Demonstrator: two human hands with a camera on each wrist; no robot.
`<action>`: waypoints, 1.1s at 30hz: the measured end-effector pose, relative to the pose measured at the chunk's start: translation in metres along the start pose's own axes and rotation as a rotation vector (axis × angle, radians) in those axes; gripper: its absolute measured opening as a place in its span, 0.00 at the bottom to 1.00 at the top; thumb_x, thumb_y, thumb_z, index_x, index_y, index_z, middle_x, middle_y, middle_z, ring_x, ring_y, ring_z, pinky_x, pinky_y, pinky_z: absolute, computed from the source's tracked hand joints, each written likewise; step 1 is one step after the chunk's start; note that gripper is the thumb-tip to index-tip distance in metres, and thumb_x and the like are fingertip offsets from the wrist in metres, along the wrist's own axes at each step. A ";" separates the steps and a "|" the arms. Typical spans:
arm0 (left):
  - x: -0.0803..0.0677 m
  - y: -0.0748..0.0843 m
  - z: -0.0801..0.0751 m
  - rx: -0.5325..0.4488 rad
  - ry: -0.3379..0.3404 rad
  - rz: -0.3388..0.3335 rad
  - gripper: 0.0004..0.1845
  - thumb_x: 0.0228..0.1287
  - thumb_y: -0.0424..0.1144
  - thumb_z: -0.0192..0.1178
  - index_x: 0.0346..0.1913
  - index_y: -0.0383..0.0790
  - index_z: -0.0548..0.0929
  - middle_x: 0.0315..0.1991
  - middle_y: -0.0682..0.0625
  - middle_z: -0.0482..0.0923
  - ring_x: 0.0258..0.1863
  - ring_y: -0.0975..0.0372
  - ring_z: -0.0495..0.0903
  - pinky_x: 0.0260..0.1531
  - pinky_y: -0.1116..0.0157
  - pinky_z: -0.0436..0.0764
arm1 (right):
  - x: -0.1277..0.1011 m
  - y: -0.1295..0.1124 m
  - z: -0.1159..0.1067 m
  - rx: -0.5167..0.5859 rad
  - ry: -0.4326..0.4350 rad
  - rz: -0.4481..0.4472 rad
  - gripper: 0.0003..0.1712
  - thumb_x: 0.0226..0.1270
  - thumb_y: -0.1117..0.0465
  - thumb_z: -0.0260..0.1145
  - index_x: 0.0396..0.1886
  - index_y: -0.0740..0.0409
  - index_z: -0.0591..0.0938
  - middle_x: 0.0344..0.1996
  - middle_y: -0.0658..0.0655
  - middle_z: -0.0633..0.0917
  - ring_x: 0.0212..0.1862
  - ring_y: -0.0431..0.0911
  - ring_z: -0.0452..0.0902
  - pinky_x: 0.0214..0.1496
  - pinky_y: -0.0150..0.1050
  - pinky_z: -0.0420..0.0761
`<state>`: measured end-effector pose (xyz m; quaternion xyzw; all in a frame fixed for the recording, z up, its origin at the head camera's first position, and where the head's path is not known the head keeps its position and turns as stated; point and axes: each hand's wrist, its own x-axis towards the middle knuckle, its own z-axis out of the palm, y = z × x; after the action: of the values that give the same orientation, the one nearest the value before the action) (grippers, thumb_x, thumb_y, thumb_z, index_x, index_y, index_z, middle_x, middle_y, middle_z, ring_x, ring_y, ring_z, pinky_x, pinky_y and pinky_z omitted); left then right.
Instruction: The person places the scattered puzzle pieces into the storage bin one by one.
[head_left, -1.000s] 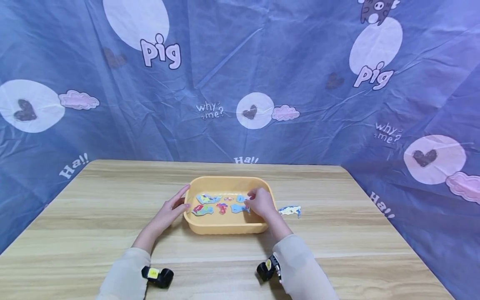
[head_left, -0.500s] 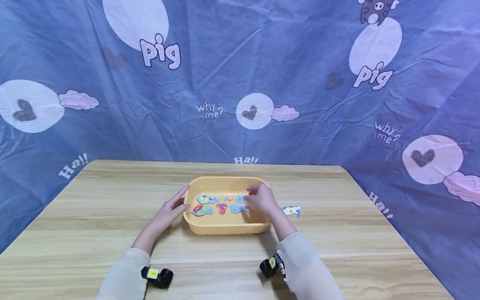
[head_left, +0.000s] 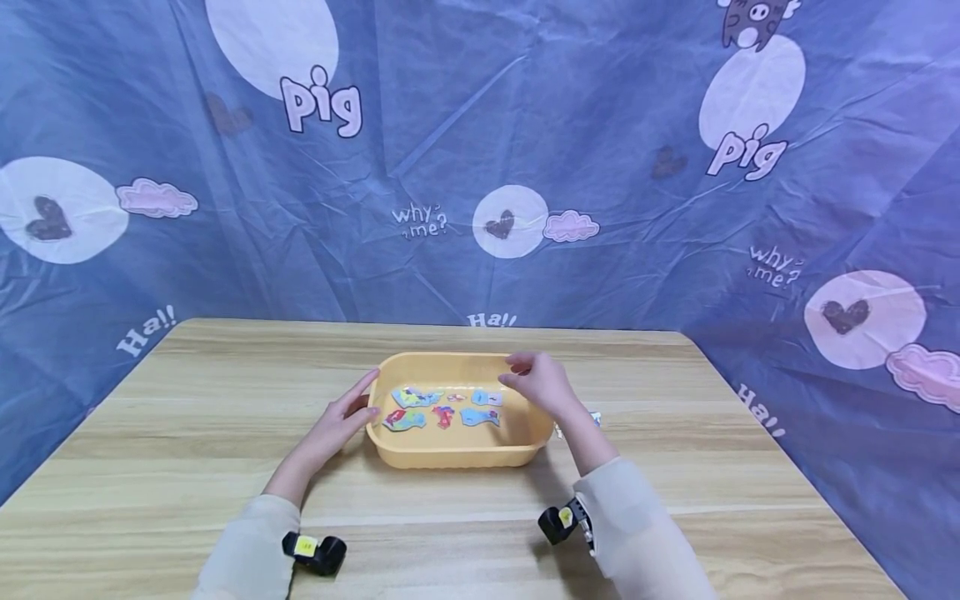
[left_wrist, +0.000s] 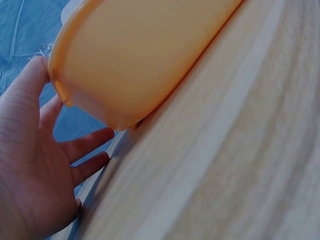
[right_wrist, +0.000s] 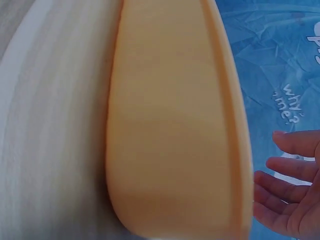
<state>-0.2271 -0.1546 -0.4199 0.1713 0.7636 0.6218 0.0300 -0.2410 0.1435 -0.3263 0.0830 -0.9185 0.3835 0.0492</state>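
A yellow plastic tub (head_left: 450, 457) sits on the table, several colourful paper cutouts lying flat inside. Among them are a blue piece (head_left: 480, 417), a red piece (head_left: 444, 416) and a blue-and-white piece (head_left: 487, 398). My left hand (head_left: 336, 423) grips the tub's left end, thumb at the rim and fingers along the outer wall. Over the tub's right end hovers my right hand (head_left: 542, 382), fingers loosely bent with nothing between them; the right wrist view shows these fingers (right_wrist: 285, 187) beyond the tub's rim.
Just right of the tub, another cutout (head_left: 596, 418) lies on the wooden table (head_left: 712, 467), mostly hidden behind my right forearm. A blue printed cloth (head_left: 420, 275) hangs behind and beside the table. Black cameras are strapped at both wrists.
My right hand has risen from the blue-and-white piece and moved right, uncovering it. The forearm now covers most of the cutout outside. My left hand stays put.
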 end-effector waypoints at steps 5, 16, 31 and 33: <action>0.000 0.000 0.000 0.005 -0.008 0.002 0.32 0.59 0.36 0.51 0.66 0.45 0.53 0.53 0.32 0.64 0.52 0.48 0.65 0.49 0.58 0.65 | -0.002 0.003 -0.012 0.000 0.016 -0.017 0.20 0.49 0.62 0.66 0.43 0.68 0.78 0.35 0.63 0.80 0.37 0.51 0.75 0.38 0.39 0.75; 0.000 0.000 0.001 -0.013 0.001 -0.004 0.32 0.59 0.36 0.51 0.66 0.47 0.54 0.53 0.32 0.65 0.52 0.48 0.65 0.49 0.56 0.64 | -0.009 0.019 -0.039 0.008 0.041 -0.084 0.21 0.51 0.62 0.64 0.45 0.69 0.77 0.36 0.67 0.79 0.37 0.53 0.76 0.40 0.41 0.75; 0.000 0.000 0.000 0.002 0.004 -0.010 0.32 0.59 0.36 0.51 0.66 0.46 0.54 0.53 0.31 0.65 0.52 0.48 0.65 0.49 0.57 0.65 | -0.021 0.070 -0.056 -0.040 0.002 -0.173 0.19 0.51 0.66 0.64 0.42 0.73 0.76 0.39 0.67 0.78 0.42 0.58 0.73 0.44 0.48 0.72; 0.000 0.000 0.000 0.006 0.006 -0.016 0.32 0.59 0.37 0.51 0.66 0.46 0.54 0.53 0.32 0.65 0.52 0.48 0.65 0.49 0.57 0.65 | -0.021 0.075 -0.057 -0.046 -0.005 -0.161 0.19 0.51 0.66 0.63 0.43 0.73 0.76 0.39 0.68 0.78 0.43 0.59 0.72 0.45 0.49 0.71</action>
<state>-0.2274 -0.1544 -0.4200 0.1637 0.7667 0.6199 0.0322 -0.2327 0.2384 -0.3418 0.1566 -0.9174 0.3571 0.0794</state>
